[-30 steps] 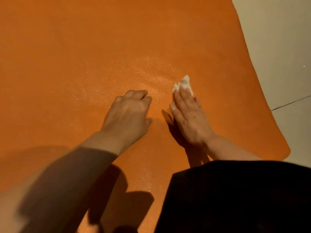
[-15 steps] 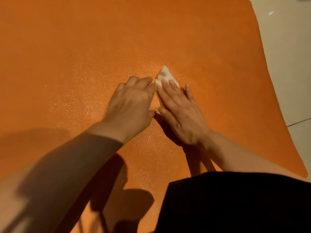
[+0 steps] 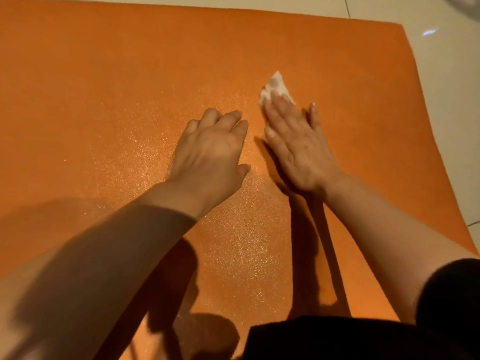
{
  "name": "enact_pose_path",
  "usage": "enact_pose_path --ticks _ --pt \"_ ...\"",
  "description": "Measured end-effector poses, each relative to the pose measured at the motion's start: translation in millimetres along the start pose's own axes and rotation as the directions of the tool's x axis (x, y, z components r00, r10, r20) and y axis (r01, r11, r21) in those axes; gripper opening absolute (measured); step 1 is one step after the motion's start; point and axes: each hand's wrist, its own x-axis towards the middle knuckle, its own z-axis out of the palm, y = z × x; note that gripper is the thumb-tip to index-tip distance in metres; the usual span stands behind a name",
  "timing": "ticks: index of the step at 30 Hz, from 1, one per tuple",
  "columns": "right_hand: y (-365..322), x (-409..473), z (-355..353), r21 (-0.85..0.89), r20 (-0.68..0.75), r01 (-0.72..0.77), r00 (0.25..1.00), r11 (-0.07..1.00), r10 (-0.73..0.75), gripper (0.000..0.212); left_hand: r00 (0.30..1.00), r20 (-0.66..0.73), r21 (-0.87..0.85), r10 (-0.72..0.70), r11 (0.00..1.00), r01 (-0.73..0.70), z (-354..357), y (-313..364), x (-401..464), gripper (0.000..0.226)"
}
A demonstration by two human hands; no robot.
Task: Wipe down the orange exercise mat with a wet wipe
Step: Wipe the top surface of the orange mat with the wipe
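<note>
My right hand [image 3: 298,149] presses the wet wipe [image 3: 275,87] flat-fingered onto the orange mat [image 3: 104,74]; my left hand [image 3: 213,154], fingers seemingly curled, braces. Wiping underway; next stroke needs steady pressure.

The orange exercise mat [image 3: 130,81] lies flat on the floor, its textured surface glistening wet around the middle. Toward one o'clock from the mat's centre, a small white wet wipe [image 3: 275,85], folded to a point and smudged grey, lies flat on it.
</note>
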Motion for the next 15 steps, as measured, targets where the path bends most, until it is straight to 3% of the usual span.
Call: enact_pose_path --ticks 3,9,13,15 --pt "8.4 17.4 -2.5 0.059 -0.040 -0.157 0.986 0.986 0.160 0.071 1.000 0.007 0.007 -0.005 1.000 0.005 -2.6 -7.2 7.8 0.073" --pt "-4.7 67.9 -14.9 -0.005 0.033 0.127 0.991 0.992 -0.127 0.067 0.999 -0.038 0.039 -0.017 0.999 0.018 -12.5 -25.1 36.2 0.067" --pt "13.5 97.4 -19.6 -0.020 -0.027 -0.036 0.999 0.999 0.036 0.065 0.999 -0.019 0.074 -0.031 0.997 0.032 -19.6 -35.1 50.1 0.066" --pt "4.7 100.9 -13.7 0.017 -0.054 -0.048 0.997 0.999 0.049 0.066 0.999 -0.023 0.091 -0.049 0.995 0.051 -23.9 -43.5 56.6 0.065"
